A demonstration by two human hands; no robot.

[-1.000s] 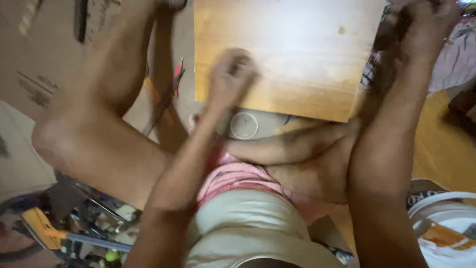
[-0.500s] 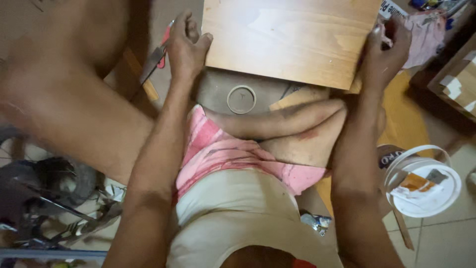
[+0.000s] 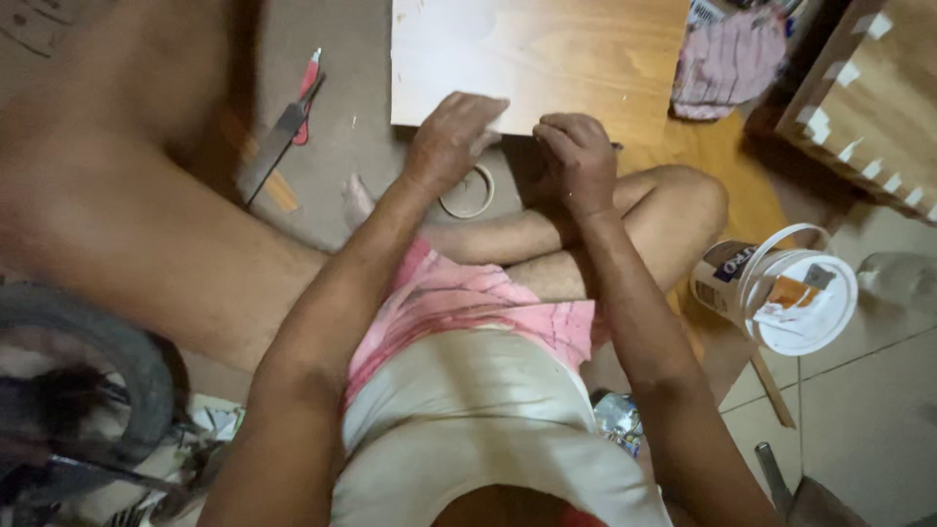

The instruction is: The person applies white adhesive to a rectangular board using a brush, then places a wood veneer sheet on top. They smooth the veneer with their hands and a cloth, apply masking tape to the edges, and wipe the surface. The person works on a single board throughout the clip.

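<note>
A red-handled blade [image 3: 283, 132] lies on the floor at left. The left hand [image 3: 452, 141] rests flat, fingers spread, on the near edge of the wooden board [image 3: 547, 59]. A tape ring [image 3: 468, 192] lies just below. The right hand [image 3: 578, 156], fingers curled shut, touches the same edge. A white bucket [image 3: 781, 293] lies tipped at right.

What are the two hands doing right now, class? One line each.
Left hand: open, fingers resting on the near edge of the wooden board.
Right hand: curled shut beside that edge; holding anything cannot be told.

One wooden board [image 3: 547, 59], one tape ring [image 3: 468, 191], one white bucket [image 3: 781, 293], one saw [image 3: 278, 132].
</note>
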